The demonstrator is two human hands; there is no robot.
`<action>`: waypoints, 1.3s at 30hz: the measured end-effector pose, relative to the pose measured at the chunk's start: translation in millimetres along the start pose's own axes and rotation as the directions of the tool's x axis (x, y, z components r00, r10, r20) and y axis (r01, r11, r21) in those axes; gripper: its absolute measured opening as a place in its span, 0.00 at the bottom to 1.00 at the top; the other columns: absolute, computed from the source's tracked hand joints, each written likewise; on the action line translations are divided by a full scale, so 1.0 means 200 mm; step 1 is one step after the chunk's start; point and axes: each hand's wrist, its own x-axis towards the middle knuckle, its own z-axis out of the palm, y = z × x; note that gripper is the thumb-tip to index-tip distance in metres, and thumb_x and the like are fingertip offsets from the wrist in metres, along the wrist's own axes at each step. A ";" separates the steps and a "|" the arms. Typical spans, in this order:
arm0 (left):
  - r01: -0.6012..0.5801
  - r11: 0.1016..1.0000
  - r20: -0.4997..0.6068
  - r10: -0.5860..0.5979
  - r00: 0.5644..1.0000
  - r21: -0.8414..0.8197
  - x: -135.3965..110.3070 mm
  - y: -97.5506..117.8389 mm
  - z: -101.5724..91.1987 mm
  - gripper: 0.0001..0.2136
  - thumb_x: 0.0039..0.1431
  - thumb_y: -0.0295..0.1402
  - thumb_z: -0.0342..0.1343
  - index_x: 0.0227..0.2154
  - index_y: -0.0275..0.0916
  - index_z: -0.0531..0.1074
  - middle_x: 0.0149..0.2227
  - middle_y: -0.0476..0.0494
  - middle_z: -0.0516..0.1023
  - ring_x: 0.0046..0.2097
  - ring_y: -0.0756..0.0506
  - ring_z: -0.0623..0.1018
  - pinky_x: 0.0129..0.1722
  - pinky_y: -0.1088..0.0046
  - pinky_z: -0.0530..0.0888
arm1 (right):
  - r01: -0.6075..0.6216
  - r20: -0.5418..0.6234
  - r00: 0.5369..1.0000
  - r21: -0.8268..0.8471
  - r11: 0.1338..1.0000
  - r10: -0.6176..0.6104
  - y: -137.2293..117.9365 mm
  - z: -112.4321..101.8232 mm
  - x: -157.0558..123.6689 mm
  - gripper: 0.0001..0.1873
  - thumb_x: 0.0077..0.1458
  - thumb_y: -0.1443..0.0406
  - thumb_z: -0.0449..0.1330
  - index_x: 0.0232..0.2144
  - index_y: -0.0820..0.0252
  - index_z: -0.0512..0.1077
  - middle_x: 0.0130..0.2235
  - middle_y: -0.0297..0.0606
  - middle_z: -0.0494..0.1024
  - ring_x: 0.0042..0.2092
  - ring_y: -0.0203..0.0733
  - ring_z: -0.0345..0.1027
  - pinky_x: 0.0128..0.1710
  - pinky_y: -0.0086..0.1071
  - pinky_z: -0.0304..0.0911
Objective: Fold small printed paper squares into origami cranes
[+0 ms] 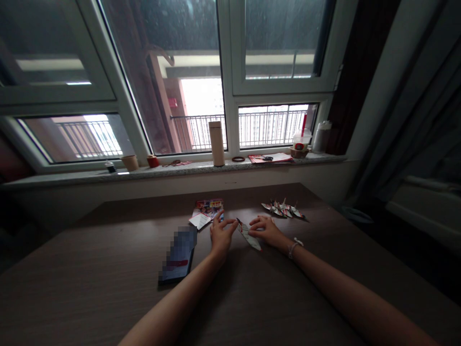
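Between my hands is a long, pointed piece of folded paper, white and grey with red print and a dark upper tip. Thumb and forefinger of my left hand come together at that upper tip, while its other fingers point up and away. My right hand has its fingers bent against the right edge of the paper; their tips are partly hidden. Several similar folded paper pieces with pointed ends sit in a cluster beyond my right hand.
A phone with a blurred screen lies left of my left hand. Behind that hand are a colourful printed sheet and a white folded paper. The windowsill holds a tall beige flask, a paper cup, scissors and a drink cup.
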 end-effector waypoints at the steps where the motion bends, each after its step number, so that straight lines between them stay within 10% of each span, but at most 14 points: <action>1: 0.000 1.000 -0.007 0.000 1.000 -0.009 0.00 0.00 0.00 0.06 0.52 0.38 0.62 0.30 0.44 0.80 0.56 0.45 0.72 0.62 0.40 0.64 0.62 0.59 0.59 | -0.001 0.001 1.000 0.001 1.000 0.001 0.00 0.00 0.00 0.07 0.45 0.57 0.69 0.26 0.52 0.81 0.46 0.40 0.78 0.60 0.57 0.56 0.62 0.54 0.38; 39: 0.006 0.975 0.072 -0.023 0.997 0.222 -0.03 0.05 0.01 0.07 0.51 0.39 0.62 0.24 0.43 0.78 0.57 0.45 0.73 0.59 0.37 0.66 0.61 0.52 0.55 | 0.018 -0.013 1.000 -0.041 0.999 -0.019 0.01 0.01 0.00 0.09 0.47 0.55 0.68 0.27 0.53 0.81 0.46 0.39 0.78 0.57 0.54 0.59 0.61 0.51 0.40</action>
